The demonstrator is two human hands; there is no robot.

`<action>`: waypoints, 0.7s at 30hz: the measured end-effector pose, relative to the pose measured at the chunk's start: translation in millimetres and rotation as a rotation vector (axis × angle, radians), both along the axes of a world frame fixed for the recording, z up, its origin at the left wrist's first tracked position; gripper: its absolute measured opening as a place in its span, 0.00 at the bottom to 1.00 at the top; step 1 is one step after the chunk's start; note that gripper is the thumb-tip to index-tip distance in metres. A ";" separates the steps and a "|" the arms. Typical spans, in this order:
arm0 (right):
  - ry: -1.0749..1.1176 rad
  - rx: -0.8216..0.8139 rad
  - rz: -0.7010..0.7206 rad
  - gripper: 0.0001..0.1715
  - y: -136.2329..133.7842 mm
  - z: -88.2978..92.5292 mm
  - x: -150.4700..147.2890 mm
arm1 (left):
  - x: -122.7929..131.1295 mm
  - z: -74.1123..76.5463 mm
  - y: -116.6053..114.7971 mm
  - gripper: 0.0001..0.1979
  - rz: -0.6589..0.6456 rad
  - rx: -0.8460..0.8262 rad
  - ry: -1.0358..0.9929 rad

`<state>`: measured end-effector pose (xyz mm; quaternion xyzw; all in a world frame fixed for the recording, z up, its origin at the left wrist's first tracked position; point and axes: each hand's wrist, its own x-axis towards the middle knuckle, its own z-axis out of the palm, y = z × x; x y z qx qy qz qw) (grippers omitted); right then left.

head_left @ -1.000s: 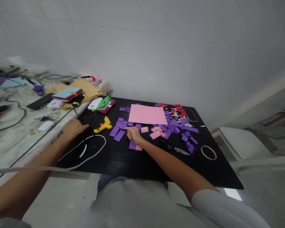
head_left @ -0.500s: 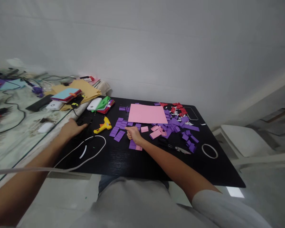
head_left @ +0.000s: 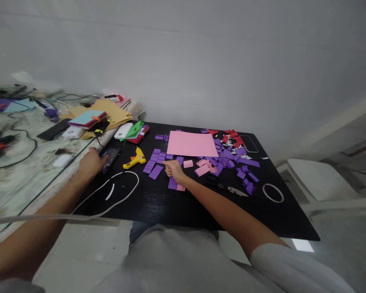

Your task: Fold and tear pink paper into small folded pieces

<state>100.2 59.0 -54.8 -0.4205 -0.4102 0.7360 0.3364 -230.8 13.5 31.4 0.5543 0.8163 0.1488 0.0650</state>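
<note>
My left hand (head_left: 92, 163) is at the left side of the black table, its fingers apart and its thumb over the near edge of a dark smartphone (head_left: 112, 158). The phone lies flat and its screen shows a dim picture. Over the purple paper pieces (head_left: 155, 171) at mid-table is my right hand (head_left: 173, 171). Its fingers are curled, with the index finger and thumb pointing left, and anything between them is too small to make out. Just beneath that hand lies a purple and pink paper strip (head_left: 173, 184). Beyond it rests a pink sheet (head_left: 192, 144).
A yellow glue gun (head_left: 135, 158) lies between the phone and the purple pieces. A white cable (head_left: 122, 206) loops across the front left. Scissors (head_left: 227, 188), a tape ring (head_left: 273, 193), pink pieces (head_left: 203, 170) and red scraps (head_left: 232, 136) are to the right.
The phone's screen now shows a picture where it looked dark before. My left thumb has drawn back slightly from it. The view has shifted a little; my right hand stays over the same spot.
</note>
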 end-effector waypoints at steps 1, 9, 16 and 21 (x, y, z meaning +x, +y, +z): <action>0.000 0.001 0.001 0.21 0.0 -0.2 0.3 | 5.0 2.8 6.8 0.28 0.040 -0.005 0.016; -0.002 0.010 0.009 0.21 1.6 -3.6 0.4 | 20.5 52.9 23.1 0.23 0.194 0.208 0.020; -0.001 0.039 0.009 0.18 1.1 -4.3 0.1 | 71.0 33.1 -48.6 0.21 -0.131 0.282 -0.252; 0.009 0.070 0.015 0.16 -0.9 -3.0 1.3 | 128.4 -2.5 -72.2 0.29 -0.470 0.136 -0.599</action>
